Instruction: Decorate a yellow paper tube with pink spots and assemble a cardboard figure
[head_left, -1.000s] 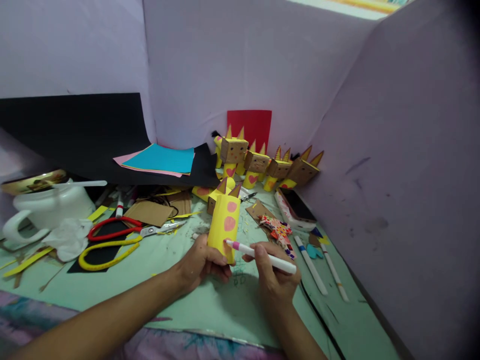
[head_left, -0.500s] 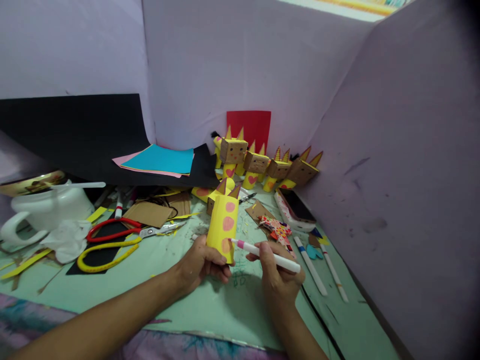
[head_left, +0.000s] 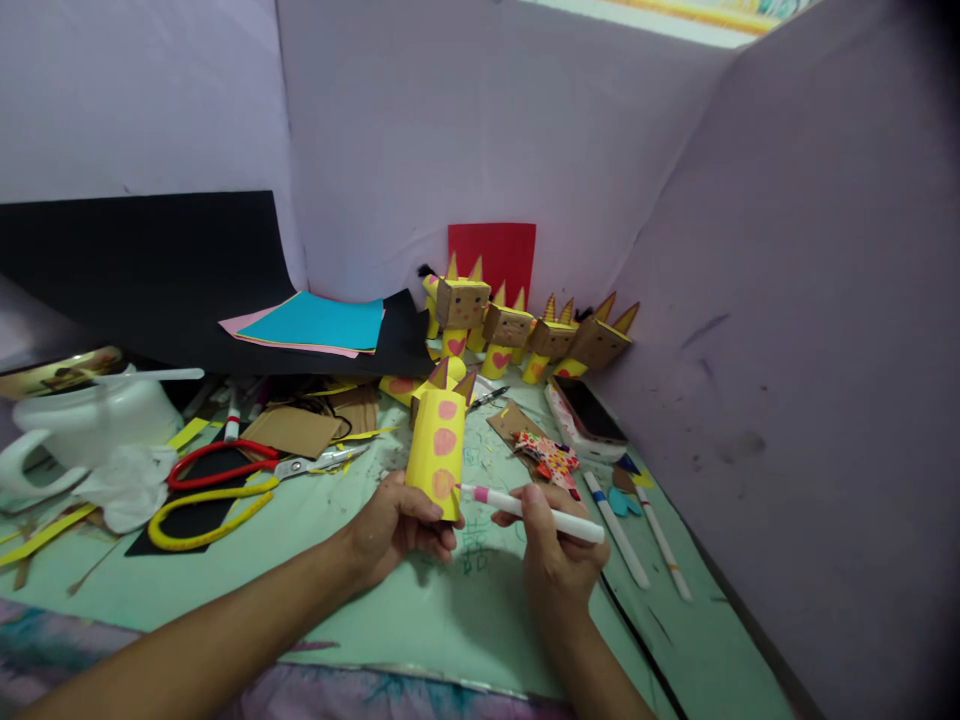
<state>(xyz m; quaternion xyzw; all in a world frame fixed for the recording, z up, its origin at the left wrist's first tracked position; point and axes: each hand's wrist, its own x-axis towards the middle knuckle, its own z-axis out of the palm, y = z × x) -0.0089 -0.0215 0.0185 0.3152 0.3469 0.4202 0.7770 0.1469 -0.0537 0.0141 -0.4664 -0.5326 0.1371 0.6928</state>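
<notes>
Left hand (head_left: 397,525) closed around base of upright yellow paper tube with pink dots and brown ears (head_left: 437,445); right hand (head_left: 559,550) gripping white marker with pink tip (head_left: 536,513), tip just beside tube's lower edge at 3 o'clock, above green bench (head_left: 450,610).

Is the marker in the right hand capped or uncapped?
Uncapped. The marker in the right hand shows a bare pink tip by the lowest spot on the yellow tube figure, which the left hand holds.
</notes>
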